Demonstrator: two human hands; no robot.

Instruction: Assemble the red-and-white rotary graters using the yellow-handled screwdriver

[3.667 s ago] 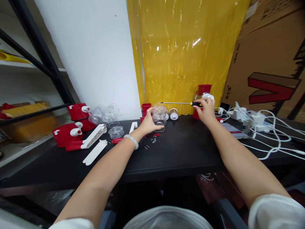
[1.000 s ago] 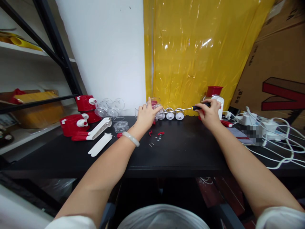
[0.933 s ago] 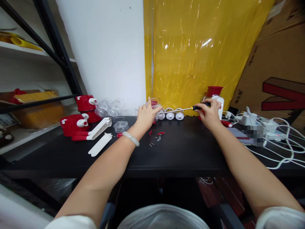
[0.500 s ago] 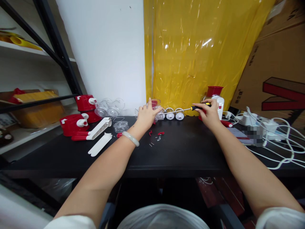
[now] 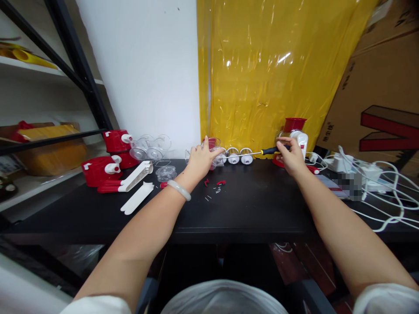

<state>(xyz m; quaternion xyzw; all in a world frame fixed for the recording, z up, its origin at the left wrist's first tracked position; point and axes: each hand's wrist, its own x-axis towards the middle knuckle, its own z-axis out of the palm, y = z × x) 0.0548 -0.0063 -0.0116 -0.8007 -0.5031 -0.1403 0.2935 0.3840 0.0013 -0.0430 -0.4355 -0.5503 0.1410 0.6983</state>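
Note:
My right hand (image 5: 291, 156) grips the black end of a screwdriver (image 5: 269, 151) with a yellow collar, fingers closed round it. Its long metal shaft points left, and the tip reaches the clear and red plastic part (image 5: 214, 143) under my left hand. My left hand (image 5: 201, 158) holds that part down on the black table, thumb stretched right and index finger pointing up; most of the part is hidden by the hand. Just right of it stand white-ended cylinders (image 5: 233, 158). Small red pieces (image 5: 221, 182) and several tiny screws or pins (image 5: 218, 190) lie in front.
On the left are red housings (image 5: 101, 170), white handle shells (image 5: 137, 198), clear cups (image 5: 150, 148) and stacked clear discs (image 5: 166, 173). A red-and-white appliance (image 5: 296, 133) stands behind my right hand. White cables and chargers (image 5: 369, 174) crowd the right end of the black table (image 5: 255, 209).
My right hand has shifted slightly right and down along the screwdriver, its fingers now further back on the grip. The screwdriver lies a little flatter. My left hand has hardly moved.

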